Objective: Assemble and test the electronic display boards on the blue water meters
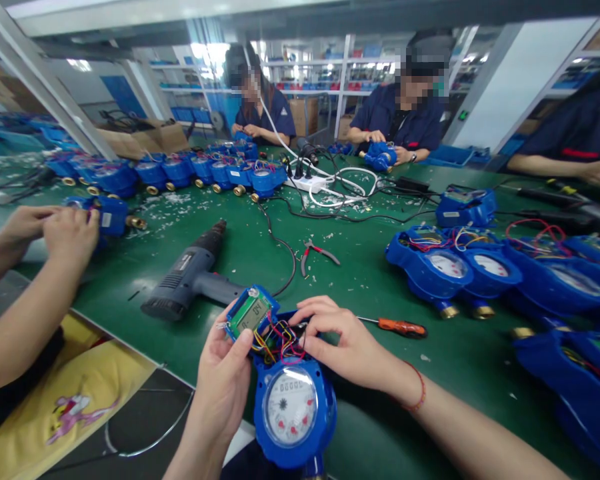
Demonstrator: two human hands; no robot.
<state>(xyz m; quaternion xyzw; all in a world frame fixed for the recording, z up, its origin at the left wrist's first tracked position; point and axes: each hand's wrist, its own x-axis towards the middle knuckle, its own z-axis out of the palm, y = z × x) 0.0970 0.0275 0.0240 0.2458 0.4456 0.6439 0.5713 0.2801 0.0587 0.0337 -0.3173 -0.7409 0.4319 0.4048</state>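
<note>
A blue water meter (295, 413) with a round white dial is at the table's near edge, its wiring compartment uncovered. My left hand (225, 373) holds a blue display module (253, 313) with a small LCD, thumb across its lower edge, tilted beside the compartment. Red, yellow and black wires (283, 340) run between module and meter. At the compartment's right side, my right hand (335, 340) has its fingers bent against the wires; its fingertips are partly hidden among them, and whether they pinch one is unclear.
A grey heat gun (190, 273), pliers (315, 255) and an orange screwdriver (403, 327) lie on the green table (350, 287). More meters (440, 263) stand right and back left. A neighbour's hands (70, 233) work at left; people sit opposite near a power strip (307, 181).
</note>
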